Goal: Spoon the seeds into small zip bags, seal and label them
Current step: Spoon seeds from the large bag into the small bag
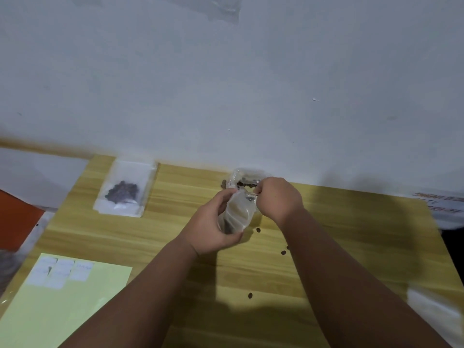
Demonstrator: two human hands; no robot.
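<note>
Zip bag (pixel 237 213), one, is held above the wooden table (pixel 351 234). The left hand (pixel 213 229) is wrapped round its lower half and the right hand (pixel 276 199) pinches its top edge, the two hands close together. One seed container (pixel 247 177) sits just behind. One filled bag (pixel 123 192) lies far left. At least four loose seeds (pixel 258 230) are on the table. One label sheet (pixel 75 292) lies near left.

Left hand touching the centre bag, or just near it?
Touching. Head view: the left hand wraps round the bag, gripping its sides; the right hand pinches its top.
</note>
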